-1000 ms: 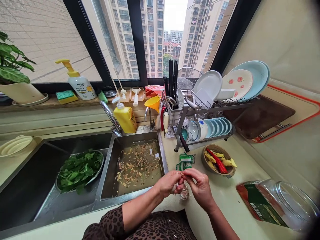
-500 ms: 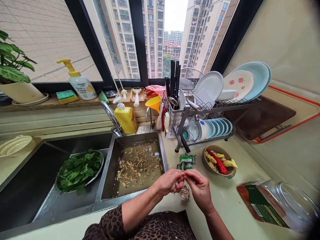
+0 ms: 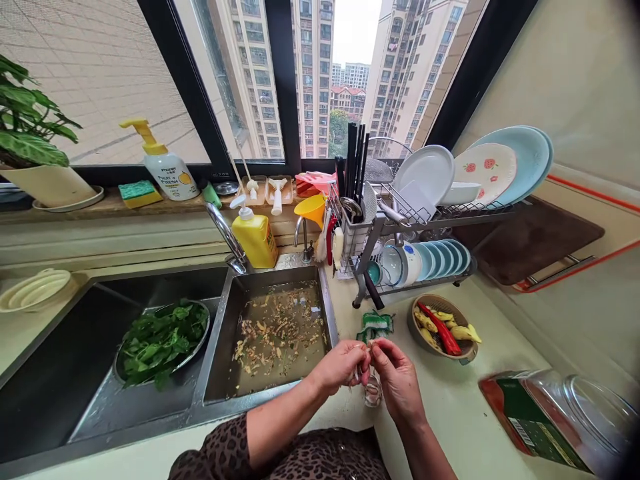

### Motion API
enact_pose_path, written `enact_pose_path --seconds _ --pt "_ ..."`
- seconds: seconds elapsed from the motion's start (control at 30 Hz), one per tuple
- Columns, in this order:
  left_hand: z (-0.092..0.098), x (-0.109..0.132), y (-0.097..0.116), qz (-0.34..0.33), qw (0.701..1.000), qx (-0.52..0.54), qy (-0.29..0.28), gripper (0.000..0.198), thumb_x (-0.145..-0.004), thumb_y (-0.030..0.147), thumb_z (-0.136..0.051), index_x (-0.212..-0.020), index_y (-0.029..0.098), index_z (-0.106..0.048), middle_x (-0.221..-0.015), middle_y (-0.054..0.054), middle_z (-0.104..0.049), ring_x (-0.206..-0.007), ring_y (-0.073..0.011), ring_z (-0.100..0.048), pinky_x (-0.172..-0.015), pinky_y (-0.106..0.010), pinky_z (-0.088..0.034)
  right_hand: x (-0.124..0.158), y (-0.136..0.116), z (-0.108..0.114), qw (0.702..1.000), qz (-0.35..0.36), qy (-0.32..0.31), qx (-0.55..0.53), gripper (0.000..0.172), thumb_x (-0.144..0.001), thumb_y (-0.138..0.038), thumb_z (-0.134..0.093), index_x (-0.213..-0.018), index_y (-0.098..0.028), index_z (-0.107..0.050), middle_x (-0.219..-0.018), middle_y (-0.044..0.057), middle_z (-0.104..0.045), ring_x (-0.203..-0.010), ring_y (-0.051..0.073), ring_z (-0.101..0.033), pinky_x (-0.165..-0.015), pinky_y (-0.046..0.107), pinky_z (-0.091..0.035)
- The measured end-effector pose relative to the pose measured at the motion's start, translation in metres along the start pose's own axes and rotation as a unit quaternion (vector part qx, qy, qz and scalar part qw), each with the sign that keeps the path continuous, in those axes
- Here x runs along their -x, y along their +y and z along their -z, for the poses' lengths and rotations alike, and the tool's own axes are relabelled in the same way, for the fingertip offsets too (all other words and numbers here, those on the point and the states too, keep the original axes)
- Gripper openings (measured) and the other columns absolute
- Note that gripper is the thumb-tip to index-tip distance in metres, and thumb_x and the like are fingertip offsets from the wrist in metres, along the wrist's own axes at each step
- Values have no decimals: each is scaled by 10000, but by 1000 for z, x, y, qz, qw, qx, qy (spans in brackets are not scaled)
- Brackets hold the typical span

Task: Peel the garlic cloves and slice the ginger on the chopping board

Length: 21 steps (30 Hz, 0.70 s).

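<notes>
So the left hand and right hand are up close, just off the basin's near right corner. Thumbs and fingertips are together on both, clamped on a small bit where they meet. It's mostly hidden, so can't tell exactly what it is. The left's other fingers are curled in, with something whitish barely peeking out.

The garlic sits on the counter right of the basin, just below the hands. Way further right of the basin there's a clear jar with a green label.

A bit farther out, a green and white cloth lies just right of the basin, then a basket with a red pepper and knobbly yellow pieces. The basin itself has murky water with scraps in it, and left of it there's a bowl of greens.

Behind the basin: tap, yellow bottle, funnel. The dish rack is back and right of it.
</notes>
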<state>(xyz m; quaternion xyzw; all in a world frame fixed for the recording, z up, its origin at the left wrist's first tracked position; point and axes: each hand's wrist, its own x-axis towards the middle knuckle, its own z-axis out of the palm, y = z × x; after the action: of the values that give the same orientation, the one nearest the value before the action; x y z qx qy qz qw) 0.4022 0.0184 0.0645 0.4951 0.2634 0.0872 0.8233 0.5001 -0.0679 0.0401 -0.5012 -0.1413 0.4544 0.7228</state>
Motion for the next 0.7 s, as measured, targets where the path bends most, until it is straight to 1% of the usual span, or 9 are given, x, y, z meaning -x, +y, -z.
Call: enact_pose_path --seconds 0.07,0.1,0.17,0.23,0.27,0.37,0.5,0.6,0.7 --pt "0 0 -1 0 999 -30 13 163 -615 298 -417 -517 173 -451 -381 36 -487 -308 -49 -301 -342 -185 -205 1 -4 -2 999 -17 -7 -36 218 -636 -293 -789 -798 -221 -663 -736 -22 -664 -640 97 -598 -626 211 -487" --pt "0 0 -2 1 999 -41 17 165 -608 299 -416 -509 172 -454 -373 38 -478 -306 -50 -298 -343 -187 -210 2 -7 -3 998 -27 -14 -52 236 -634 -281 -792 -819 -234 -653 -730 -32 -653 -637 91 -594 -621 204 -484" --pt "0 0 -3 5 999 -52 15 172 -591 297 -412 -483 171 -456 -364 37 -472 -299 -53 -301 -340 -190 -218 1 -13 -3 996 -50 -29 -73 331 -635 -274 -792 -926 -277 -635 -736 -47 -632 -636 85 -585 -616 203 -482" --pt "1 1 -4 6 999 -49 10 186 -581 298 -408 -448 173 -445 -365 30 -479 -296 -54 -306 -339 -192 -229 -2 -15 -1 995 -54 -37 -75 407 -645 -289 -783 -1016 -306 -614 -747 -53 -609 -628 78 -561 -603 201 -476" --pt "1 1 -5 5 999 -47 8 195 -581 299 -407 -435 174 -439 -369 26 -485 -298 -54 -310 -340 -193 -234 -4 -16 1 996 -46 -39 -69 398 -651 -303 -775 -1017 -303 -618 -742 -52 -597 -623 77 -548 -592 200 -472" --pt "3 0 -7 0 999 -35 4 185 -586 293 -407 -451 174 -447 -388 21 -503 -310 -55 -310 -345 -192 -229 -8 -15 5 998 -11 -48 -35 301 -668 -327 -756 -942 -268 -645 -743 -36 -585 -624 86 -531 -591 212 -472" --pt "5 0 -6 -16 1000 -16 4 135 -597 288 -440 -568 166 -490 -467 11 -549 -350 -66 -358 -357 -188 -253 -8 -11 4 996 52 -56 47 209 -721 -316 -711 -894 -233 -627 -844 9 -620 -733 131 -577 -699 277 -498" --pt "8 2 -4 -52 998 -27 12 212 -685 370 -485 -641 163 -488 -524 5 -546 -388 -72 -391 -380 -192 -284 -8 -10 0 988 93 -77 100 181 -754 -310 -680 -896 -220 -612 -881 29 -639 -821 163 -603 -772 309 -498" --pt "10 7 -2 -100 989 -101 41 361 -806 500 -431 -699 160 -487 -543 21 -500 -411 -68 -382 -409 -193 -293 -11 -14 -5 974 125 -112 155 165 -755 -305 -678 -879 -213 -619 -888 39 -646 -840 175 -612 -779 302 -500"
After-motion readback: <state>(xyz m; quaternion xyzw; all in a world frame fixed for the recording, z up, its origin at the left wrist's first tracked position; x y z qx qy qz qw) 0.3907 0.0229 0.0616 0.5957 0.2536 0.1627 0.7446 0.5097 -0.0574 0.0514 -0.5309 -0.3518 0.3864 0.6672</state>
